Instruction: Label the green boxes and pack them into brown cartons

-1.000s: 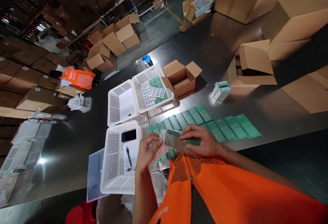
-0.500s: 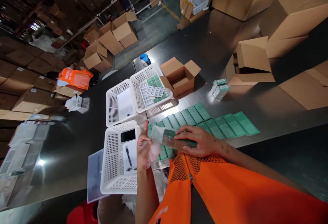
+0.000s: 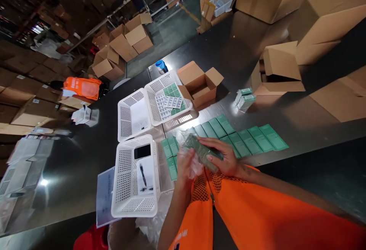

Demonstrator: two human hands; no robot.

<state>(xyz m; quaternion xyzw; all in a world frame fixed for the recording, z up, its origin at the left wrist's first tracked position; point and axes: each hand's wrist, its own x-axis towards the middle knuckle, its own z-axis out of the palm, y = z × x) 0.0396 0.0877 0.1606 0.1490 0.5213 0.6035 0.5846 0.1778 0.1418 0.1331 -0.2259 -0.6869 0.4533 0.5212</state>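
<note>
As both of your hands meet just below the centre of the frame, they grasp one green box (image 3: 201, 151) that sits partly inside a clear plastic bag (image 3: 192, 154). Your left hand (image 3: 185, 164) is closed around the bag's lower end, its fingers wrapped in the crinkled film. Your right hand (image 3: 221, 156) lies over the box from the right, fingers pressed along its long side, thumb beneath. Box and bag are held above the near edge of the dark table (image 3: 300, 120), just over your orange vest (image 3: 257, 212).

Behind the hands, a row of flat green boxes (image 3: 243, 137) runs across the table toward the right of the frame, lying side by side and touching. To the left stands a white perforated basket (image 3: 126, 181) holding a phone (image 3: 143, 151) and a pen (image 3: 142, 174) on paper. Two further white baskets (image 3: 137, 112) sit above it, the right one containing green and white packets (image 3: 170, 99). An open cardboard carton (image 3: 200, 84) stands just beside that basket, at upper centre. Two small wrapped packs (image 3: 245, 98) rest right of the carton. Large cardboard cartons (image 3: 323, 17) fill the upper right. At far left, an orange vest (image 3: 82, 87) lies among stacked boxes.
</note>
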